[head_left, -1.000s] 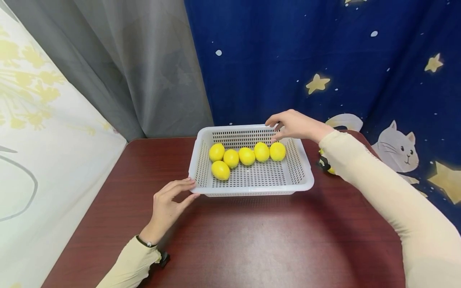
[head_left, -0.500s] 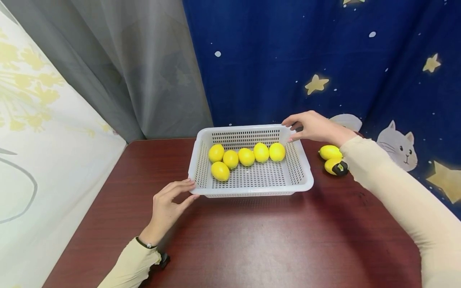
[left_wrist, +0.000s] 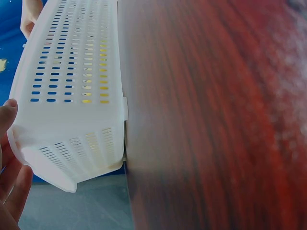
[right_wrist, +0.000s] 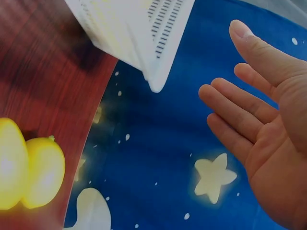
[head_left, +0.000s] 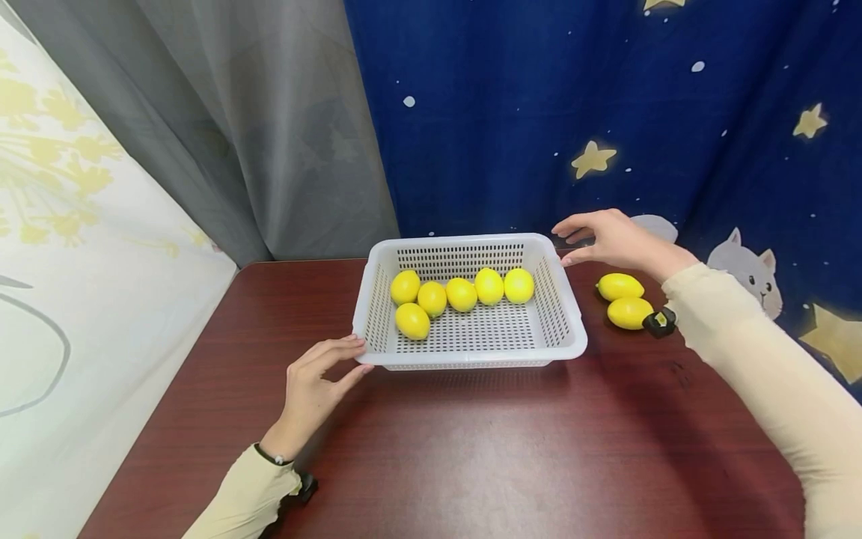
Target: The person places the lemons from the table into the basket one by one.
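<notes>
A white perforated plastic basket [head_left: 471,358] stands on the table with several yellow lemons [head_left: 462,294] inside, mostly in a row along its left and middle. My left hand [head_left: 313,382] holds the basket's near left corner, thumb on one side of the rim and fingers on the other, as the left wrist view shows at the basket's rim [left_wrist: 18,91]. Just off the far right corner, my right hand [head_left: 616,238] hovers with fingers extended and holds nothing. In the right wrist view, its palm and spread fingers [right_wrist: 235,112] show apart from the basket [right_wrist: 156,79].
Two more lemons, a farther one [head_left: 619,287] and a nearer one [head_left: 629,314], lie on the dark red wooden table [head_left: 471,449] right of the basket, beneath my right forearm. A blue star-patterned curtain [head_left: 498,150] and a grey curtain [head_left: 303,150] hang behind the table.
My right hand has moved rightward from above the basket's back right part to outside its corner, uncovering the two lemons on the table. The left hand and basket have stayed put.
</notes>
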Action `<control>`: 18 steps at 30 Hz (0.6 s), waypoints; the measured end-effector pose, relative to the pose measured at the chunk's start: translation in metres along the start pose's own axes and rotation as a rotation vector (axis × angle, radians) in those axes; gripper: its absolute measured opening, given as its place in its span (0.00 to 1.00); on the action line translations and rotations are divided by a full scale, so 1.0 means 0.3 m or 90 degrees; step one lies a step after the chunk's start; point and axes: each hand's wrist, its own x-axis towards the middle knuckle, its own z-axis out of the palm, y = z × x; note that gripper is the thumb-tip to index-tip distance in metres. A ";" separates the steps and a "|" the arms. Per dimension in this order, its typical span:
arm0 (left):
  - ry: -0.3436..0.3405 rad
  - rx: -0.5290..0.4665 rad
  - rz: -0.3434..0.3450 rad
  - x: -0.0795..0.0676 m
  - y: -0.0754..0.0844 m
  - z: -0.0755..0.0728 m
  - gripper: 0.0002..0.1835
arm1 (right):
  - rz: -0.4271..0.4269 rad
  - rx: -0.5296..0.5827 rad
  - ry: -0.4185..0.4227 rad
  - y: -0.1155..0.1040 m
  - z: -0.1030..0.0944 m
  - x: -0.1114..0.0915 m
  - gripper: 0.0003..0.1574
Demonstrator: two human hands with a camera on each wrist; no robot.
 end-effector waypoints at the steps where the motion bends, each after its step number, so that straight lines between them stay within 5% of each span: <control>1: 0.000 -0.001 0.001 0.000 0.001 0.001 0.22 | 0.006 0.003 -0.001 0.009 -0.003 -0.005 0.38; 18: 0.003 -0.001 0.001 -0.002 0.001 0.004 0.22 | 0.059 -0.041 0.013 0.206 -0.016 -0.049 0.39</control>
